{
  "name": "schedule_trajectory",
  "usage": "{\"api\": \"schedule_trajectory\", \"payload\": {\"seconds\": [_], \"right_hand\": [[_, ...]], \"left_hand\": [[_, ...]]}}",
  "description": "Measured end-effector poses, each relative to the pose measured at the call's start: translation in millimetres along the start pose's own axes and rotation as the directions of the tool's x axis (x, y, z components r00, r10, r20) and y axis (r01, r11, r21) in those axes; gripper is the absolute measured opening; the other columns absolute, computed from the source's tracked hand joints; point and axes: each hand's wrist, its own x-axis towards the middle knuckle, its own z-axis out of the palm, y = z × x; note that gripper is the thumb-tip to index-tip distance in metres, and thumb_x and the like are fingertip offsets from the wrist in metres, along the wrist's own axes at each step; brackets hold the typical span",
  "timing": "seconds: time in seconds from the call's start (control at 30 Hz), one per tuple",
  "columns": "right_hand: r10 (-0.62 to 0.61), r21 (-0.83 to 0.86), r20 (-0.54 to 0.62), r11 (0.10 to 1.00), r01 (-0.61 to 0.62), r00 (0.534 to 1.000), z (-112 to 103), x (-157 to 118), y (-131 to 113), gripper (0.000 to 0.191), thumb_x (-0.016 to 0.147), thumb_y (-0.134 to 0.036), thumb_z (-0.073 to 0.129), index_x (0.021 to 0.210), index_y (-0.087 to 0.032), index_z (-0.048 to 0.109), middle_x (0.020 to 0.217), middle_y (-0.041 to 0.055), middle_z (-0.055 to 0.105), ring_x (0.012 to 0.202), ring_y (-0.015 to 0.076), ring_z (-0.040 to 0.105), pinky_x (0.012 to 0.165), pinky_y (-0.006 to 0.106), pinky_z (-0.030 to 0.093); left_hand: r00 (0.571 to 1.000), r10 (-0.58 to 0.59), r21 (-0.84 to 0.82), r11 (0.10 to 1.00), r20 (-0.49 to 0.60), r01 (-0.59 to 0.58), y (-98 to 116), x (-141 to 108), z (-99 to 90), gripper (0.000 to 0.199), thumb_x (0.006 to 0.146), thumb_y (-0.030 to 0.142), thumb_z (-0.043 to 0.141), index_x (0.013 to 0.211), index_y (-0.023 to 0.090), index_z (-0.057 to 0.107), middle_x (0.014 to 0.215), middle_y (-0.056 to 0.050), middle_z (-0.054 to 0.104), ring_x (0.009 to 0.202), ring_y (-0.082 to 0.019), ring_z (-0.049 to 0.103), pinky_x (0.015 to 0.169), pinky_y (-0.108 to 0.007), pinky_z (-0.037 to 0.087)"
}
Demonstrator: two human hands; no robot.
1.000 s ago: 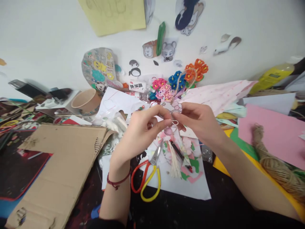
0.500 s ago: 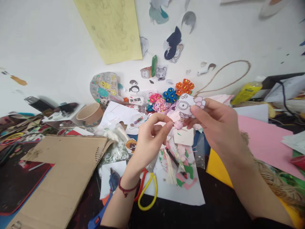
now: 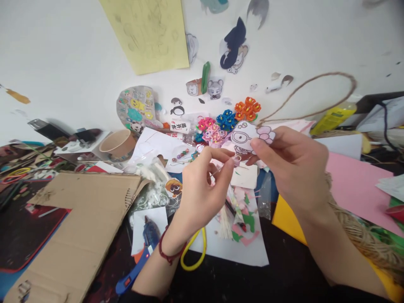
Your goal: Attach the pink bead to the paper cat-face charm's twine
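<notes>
My right hand [image 3: 293, 166] pinches a white paper cutout of a cartoon character [image 3: 242, 135] with a pink bow, between thumb and fingers. A loop of brown twine [image 3: 331, 73] rises from its top and leans right. Just beneath the cutout, my left hand [image 3: 205, 181] is closed, with thumb and forefinger together on a small pink bead [image 3: 236, 160]. A thin strand runs back into the left palm. Below the fingers hangs a cream tassel [image 3: 225, 221], partly hidden by the left hand; how it joins the bead is not clear.
A blue glue gun [image 3: 134, 271] and yellow-handled scissors [image 3: 195, 265] lie by my left forearm. Cardboard [image 3: 85, 227] covers the left side. Paper scraps lie on a white sheet [image 3: 252, 256]. Bead flowers [image 3: 225, 122] stand behind. Pink paper [image 3: 356, 176] and twine [image 3: 362, 231] are at right.
My left fingers have moved slightly right onto the pink bead, which earlier hung beside their tips. The twine loop appears farther right, and the view has shifted a little.
</notes>
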Motion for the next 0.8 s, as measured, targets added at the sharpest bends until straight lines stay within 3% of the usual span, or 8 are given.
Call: {"api": "schedule_trajectory", "payload": {"seconds": [0.23, 0.4, 0.53, 0.8], "right_hand": [[0.005, -0.015, 0.016, 1.0, -0.005, 1.0, 1, 2, 2, 0.017, 0.089, -0.028, 0.075, 0.074, -0.025, 0.068, 0.07, -0.0016, 0.07, 0.06, 0.0137, 0.066, 0.058, 0.03, 0.059], [0.006, -0.014, 0.044, 1.0, -0.006, 0.999, 3, 1, 6, 0.015, 0.089, -0.026, 0.074, 0.075, -0.025, 0.069, 0.07, -0.0016, 0.071, 0.06, 0.0133, 0.066, 0.056, 0.029, 0.058], [0.027, 0.02, 0.075, 0.999, -0.029, 0.997, 5, 0, 6, 0.018, 0.09, -0.025, 0.074, 0.073, -0.025, 0.068, 0.068, -0.0022, 0.07, 0.058, 0.0124, 0.064, 0.056, 0.028, 0.057], [0.034, 0.045, 0.078, 0.998, -0.038, 0.996, 5, 1, 7, 0.018, 0.089, -0.028, 0.074, 0.073, -0.024, 0.068, 0.068, -0.0015, 0.068, 0.06, 0.0136, 0.065, 0.055, 0.029, 0.058]], "left_hand": [[0.988, -0.092, -0.141, 0.984, 0.125, 0.109, -3, 7, -12.9, 0.014, 0.097, 0.031, 0.065, 0.091, 0.02, 0.058, 0.113, -0.003, 0.073, 0.049, -0.002, 0.05, 0.042, -0.022, 0.035], [0.973, -0.067, -0.102, 0.991, 0.22, 0.091, -6, 10, -16.7, 0.011, 0.097, 0.03, 0.064, 0.093, 0.021, 0.059, 0.1, -0.003, 0.067, 0.053, -0.004, 0.053, 0.045, -0.022, 0.039], [0.971, -0.048, -0.063, 0.996, 0.234, 0.064, -8, 12, -17.7, 0.01, 0.097, 0.028, 0.063, 0.092, 0.021, 0.059, 0.087, 0.0, 0.06, 0.054, -0.005, 0.052, 0.046, -0.023, 0.04], [0.966, -0.06, -0.06, 0.995, 0.251, 0.078, -6, 14, -20.5, 0.012, 0.097, 0.03, 0.065, 0.091, 0.02, 0.06, 0.087, -0.001, 0.061, 0.054, -0.005, 0.051, 0.045, -0.021, 0.042]]}}
